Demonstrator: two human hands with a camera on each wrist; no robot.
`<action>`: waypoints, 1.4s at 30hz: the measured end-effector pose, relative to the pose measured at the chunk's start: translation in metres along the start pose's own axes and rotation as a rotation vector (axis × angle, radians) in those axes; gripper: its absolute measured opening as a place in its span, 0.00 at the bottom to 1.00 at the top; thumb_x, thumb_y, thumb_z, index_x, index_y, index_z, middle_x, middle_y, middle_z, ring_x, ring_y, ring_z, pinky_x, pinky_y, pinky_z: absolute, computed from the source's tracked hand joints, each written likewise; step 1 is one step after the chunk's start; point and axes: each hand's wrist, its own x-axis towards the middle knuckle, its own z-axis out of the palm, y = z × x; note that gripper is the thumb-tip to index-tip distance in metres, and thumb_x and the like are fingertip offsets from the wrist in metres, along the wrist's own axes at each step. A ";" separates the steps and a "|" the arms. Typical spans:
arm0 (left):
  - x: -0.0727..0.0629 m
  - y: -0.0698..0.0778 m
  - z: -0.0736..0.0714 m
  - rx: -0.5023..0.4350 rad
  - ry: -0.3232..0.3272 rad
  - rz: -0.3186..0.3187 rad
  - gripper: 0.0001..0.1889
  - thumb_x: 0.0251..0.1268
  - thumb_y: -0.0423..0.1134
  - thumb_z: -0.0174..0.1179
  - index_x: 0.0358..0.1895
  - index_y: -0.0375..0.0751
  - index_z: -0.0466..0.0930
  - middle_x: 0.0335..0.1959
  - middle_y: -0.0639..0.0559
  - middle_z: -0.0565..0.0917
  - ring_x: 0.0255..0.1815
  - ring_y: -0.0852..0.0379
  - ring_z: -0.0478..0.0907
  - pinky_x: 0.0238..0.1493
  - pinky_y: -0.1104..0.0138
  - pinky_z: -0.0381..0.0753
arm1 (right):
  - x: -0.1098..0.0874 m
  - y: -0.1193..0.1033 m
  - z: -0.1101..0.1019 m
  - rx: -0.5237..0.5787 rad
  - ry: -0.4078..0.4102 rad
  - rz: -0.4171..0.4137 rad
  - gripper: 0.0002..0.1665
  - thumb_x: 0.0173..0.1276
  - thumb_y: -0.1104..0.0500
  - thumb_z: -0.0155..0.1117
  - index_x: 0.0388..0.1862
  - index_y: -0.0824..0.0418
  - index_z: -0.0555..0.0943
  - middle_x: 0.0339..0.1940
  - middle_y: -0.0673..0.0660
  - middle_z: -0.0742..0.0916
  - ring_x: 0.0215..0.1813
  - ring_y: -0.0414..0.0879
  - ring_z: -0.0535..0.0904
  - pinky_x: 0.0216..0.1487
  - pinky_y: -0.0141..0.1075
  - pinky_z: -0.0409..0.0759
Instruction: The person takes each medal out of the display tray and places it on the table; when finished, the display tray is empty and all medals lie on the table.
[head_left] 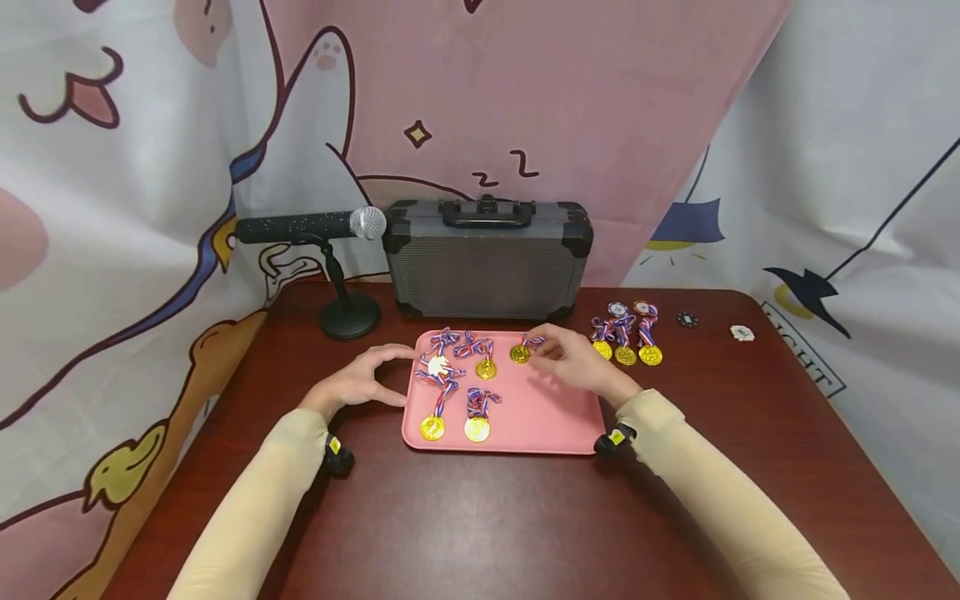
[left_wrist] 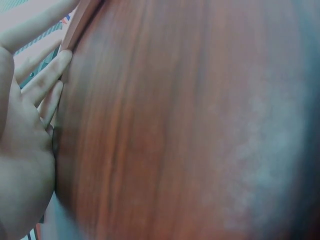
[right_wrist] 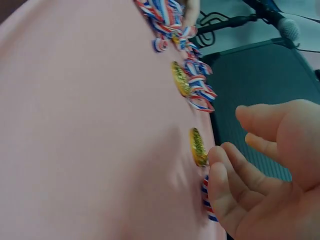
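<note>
A pink tray (head_left: 540,421) lies on the table with several gold medals on red, white and blue ribbons. My left hand (head_left: 360,379) is at the tray's left side, thumb and fingers spread; in the left wrist view its fingertips are right at the tray rim (left_wrist: 80,25). Over the tray's right part is my right hand (head_left: 570,358), its fingers loosely bent and the thumb apart, with nothing between them. Its fingertips are right beside a gold medal (right_wrist: 198,147), whose striped ribbon (right_wrist: 207,200) is partly behind the fingers. Another medal (right_wrist: 181,79) lies farther left on the tray.
Right of the tray lie three more ribboned medals (head_left: 626,356) and several poker chips (head_left: 687,319). A grey hard case (head_left: 487,271) stands behind the tray. At back left, a microphone (head_left: 315,227) sits on a stand with a round black base (head_left: 350,317).
</note>
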 end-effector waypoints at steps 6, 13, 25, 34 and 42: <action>0.000 0.000 -0.001 0.008 0.004 0.022 0.40 0.49 0.29 0.81 0.70 0.31 0.76 0.74 0.33 0.72 0.78 0.34 0.60 0.77 0.34 0.53 | 0.010 0.007 0.014 -0.083 0.013 0.009 0.24 0.71 0.61 0.73 0.65 0.61 0.81 0.44 0.58 0.90 0.41 0.46 0.87 0.43 0.41 0.84; 0.007 -0.020 -0.001 0.011 0.010 0.001 0.42 0.47 0.29 0.82 0.71 0.34 0.77 0.75 0.36 0.71 0.79 0.36 0.58 0.79 0.36 0.51 | 0.020 0.012 0.020 -0.225 0.003 -0.028 0.27 0.69 0.60 0.73 0.66 0.62 0.80 0.40 0.57 0.87 0.39 0.46 0.81 0.42 0.39 0.80; 0.010 -0.037 -0.002 0.047 -0.002 -0.009 0.42 0.47 0.38 0.85 0.71 0.48 0.79 0.76 0.46 0.72 0.80 0.43 0.59 0.79 0.38 0.53 | 0.020 0.000 0.030 -0.385 -0.044 -0.011 0.18 0.73 0.57 0.71 0.57 0.61 0.81 0.35 0.55 0.85 0.36 0.50 0.78 0.42 0.45 0.77; 0.010 -0.035 -0.003 0.052 -0.006 -0.014 0.42 0.46 0.41 0.86 0.71 0.50 0.79 0.76 0.48 0.72 0.80 0.44 0.59 0.79 0.39 0.53 | 0.008 -0.013 0.027 -0.358 -0.091 -0.041 0.17 0.70 0.62 0.74 0.52 0.59 0.77 0.36 0.55 0.83 0.38 0.48 0.76 0.44 0.43 0.76; 0.009 -0.033 -0.003 0.030 0.006 -0.006 0.42 0.48 0.38 0.85 0.71 0.45 0.79 0.75 0.45 0.73 0.79 0.42 0.60 0.79 0.37 0.54 | -0.004 -0.010 -0.004 -0.119 -0.047 -0.017 0.21 0.67 0.69 0.74 0.57 0.60 0.81 0.40 0.56 0.83 0.42 0.52 0.77 0.43 0.41 0.76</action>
